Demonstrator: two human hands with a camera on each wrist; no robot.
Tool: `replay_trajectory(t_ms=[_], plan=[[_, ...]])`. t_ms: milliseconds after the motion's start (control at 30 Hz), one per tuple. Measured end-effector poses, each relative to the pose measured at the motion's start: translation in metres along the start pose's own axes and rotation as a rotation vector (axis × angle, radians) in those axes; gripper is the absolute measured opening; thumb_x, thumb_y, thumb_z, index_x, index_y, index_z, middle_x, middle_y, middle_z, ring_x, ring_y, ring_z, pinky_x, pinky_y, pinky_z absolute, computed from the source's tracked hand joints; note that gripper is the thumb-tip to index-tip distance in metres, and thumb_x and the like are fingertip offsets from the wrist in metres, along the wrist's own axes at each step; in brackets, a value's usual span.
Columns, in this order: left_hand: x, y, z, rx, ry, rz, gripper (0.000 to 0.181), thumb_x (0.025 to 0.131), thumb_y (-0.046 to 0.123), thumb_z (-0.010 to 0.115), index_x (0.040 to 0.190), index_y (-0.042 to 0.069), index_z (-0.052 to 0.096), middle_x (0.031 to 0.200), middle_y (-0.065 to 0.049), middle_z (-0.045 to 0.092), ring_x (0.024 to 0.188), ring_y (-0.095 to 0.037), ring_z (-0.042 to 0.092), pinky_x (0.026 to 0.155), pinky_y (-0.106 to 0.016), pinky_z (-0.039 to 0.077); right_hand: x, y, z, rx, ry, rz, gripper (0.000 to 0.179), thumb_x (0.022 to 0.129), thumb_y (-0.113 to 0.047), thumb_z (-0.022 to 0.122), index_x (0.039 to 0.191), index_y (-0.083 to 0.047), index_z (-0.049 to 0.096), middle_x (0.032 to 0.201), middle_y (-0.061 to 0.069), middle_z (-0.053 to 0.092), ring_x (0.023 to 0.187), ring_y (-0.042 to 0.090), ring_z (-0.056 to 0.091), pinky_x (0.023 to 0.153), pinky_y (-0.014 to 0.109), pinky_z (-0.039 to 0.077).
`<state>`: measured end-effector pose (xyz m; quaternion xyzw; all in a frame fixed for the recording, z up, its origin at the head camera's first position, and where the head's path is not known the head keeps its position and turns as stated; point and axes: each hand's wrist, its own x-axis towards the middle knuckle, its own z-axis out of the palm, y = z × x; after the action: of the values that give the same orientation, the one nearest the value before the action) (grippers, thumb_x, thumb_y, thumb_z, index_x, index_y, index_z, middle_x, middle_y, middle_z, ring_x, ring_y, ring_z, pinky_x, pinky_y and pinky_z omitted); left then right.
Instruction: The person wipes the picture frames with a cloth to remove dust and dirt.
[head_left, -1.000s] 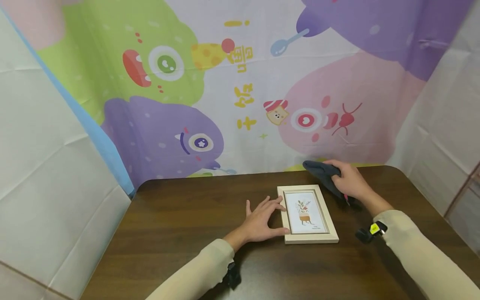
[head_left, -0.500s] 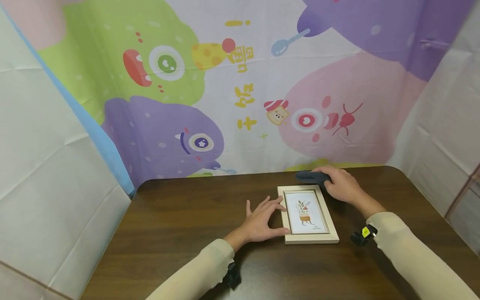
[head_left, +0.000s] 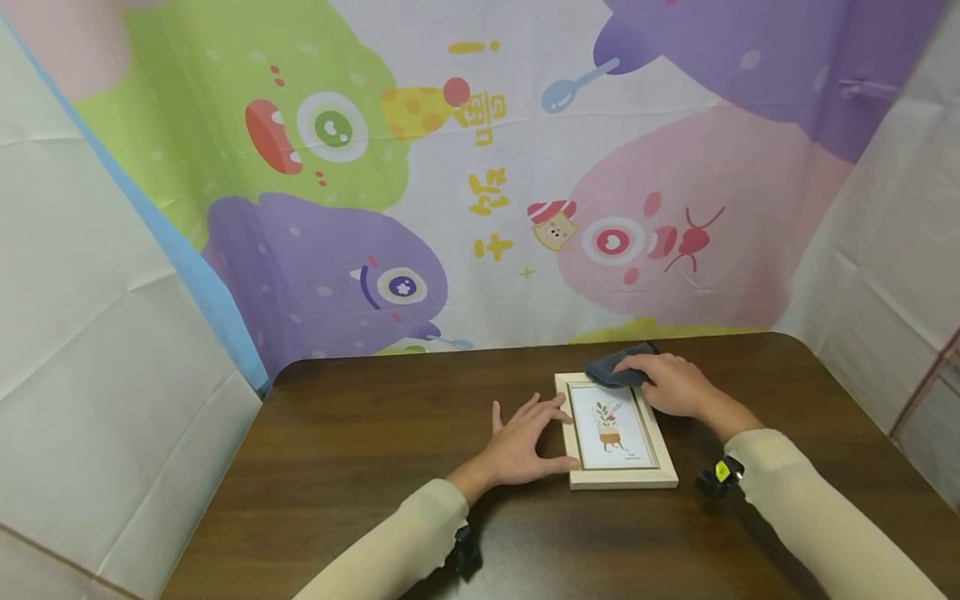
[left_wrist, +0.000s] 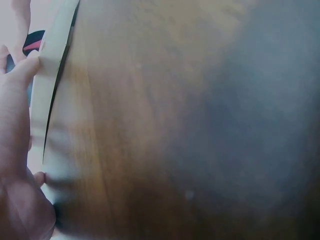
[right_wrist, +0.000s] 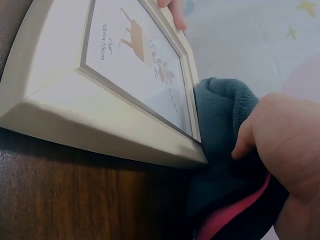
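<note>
A cream picture frame lies face up on the dark wooden table, with a print of a potted plant inside it. My left hand is spread at its left side, thumb and fingertips touching the border. In the right wrist view, my right hand grips a folded dark grey-blue cloth with a pink edge strip. The cloth lies against the frame's far end and covers part of its top border. My right hand's palm side is hidden in the head view.
The brown table ends at a cartoon-printed curtain behind. Pale sheets hang at both sides. A black wrist camera sits under the left sleeve, and another at the right.
My right hand has moved left and toward me with the cloth, from beyond the frame's far right corner onto its top border. The left hand and the frame have stayed nearly still.
</note>
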<state>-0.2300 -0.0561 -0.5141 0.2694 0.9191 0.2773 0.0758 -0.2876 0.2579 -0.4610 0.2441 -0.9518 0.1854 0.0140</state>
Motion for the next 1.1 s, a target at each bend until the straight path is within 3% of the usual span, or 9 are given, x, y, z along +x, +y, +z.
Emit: replay_trajectory(t_ms=[167,267,500,733,967,1100], plan=[[-0.001,0.000,0.001,0.000,-0.001,0.004,0.064,0.097,0.068,0.077,0.149,0.034,0.062,0.187,0.015,0.032,0.177,-0.030,0.029,0.131,-0.090,0.000,0.001,-0.003,0.000,-0.025,-0.050,-0.005,0.046,0.097,0.007,0.063,0.136,-0.011,0.079,0.139,0.021,0.079,0.105,0.035,0.074,0.080,0.048,0.054],[-0.001,0.000,0.001,0.001,0.000,0.005,0.063,0.097,0.067,0.077,0.149,0.034,0.062,0.187,0.014,0.033,0.177,-0.031,0.029,0.131,-0.090,0.000,0.000,-0.004,0.001,-0.035,-0.052,0.000,0.046,0.097,0.006,0.062,0.136,-0.012,0.079,0.139,0.021,0.079,0.108,0.038,0.076,0.082,0.050,0.057],[-0.001,0.000,0.001,0.000,0.005,0.008,0.064,0.097,0.067,0.077,0.148,0.034,0.062,0.187,0.013,0.033,0.177,-0.031,0.030,0.131,-0.090,0.000,0.000,-0.006,0.007,-0.042,-0.027,0.008,0.045,0.096,0.005,0.063,0.134,-0.014,0.080,0.137,0.021,0.080,0.123,0.049,0.076,0.098,0.070,0.061],[-0.001,0.001,-0.001,-0.009,0.008,0.013,0.064,0.097,0.067,0.077,0.148,0.033,0.062,0.187,0.012,0.034,0.176,-0.032,0.031,0.130,-0.091,0.001,0.003,-0.007,0.005,-0.049,-0.021,-0.005,0.044,0.096,0.007,0.062,0.131,-0.013,0.081,0.136,0.021,0.081,0.109,0.036,0.078,0.084,0.055,0.061],[-0.001,0.000,-0.001,-0.010,-0.001,0.006,0.064,0.098,0.068,0.076,0.150,0.034,0.061,0.187,0.014,0.032,0.177,-0.031,0.028,0.130,-0.091,-0.001,0.008,-0.017,0.006,-0.077,-0.014,0.003,0.043,0.098,0.006,0.062,0.132,-0.011,0.081,0.137,0.020,0.081,0.122,0.044,0.078,0.091,0.062,0.065],[-0.001,0.000,-0.001,-0.014,-0.006,0.002,0.064,0.098,0.069,0.075,0.151,0.035,0.061,0.187,0.015,0.031,0.178,-0.030,0.027,0.131,-0.090,-0.002,0.009,-0.022,0.009,-0.101,-0.018,0.007,0.043,0.098,0.004,0.062,0.135,-0.010,0.080,0.138,0.020,0.081,0.118,0.041,0.079,0.085,0.056,0.065]])
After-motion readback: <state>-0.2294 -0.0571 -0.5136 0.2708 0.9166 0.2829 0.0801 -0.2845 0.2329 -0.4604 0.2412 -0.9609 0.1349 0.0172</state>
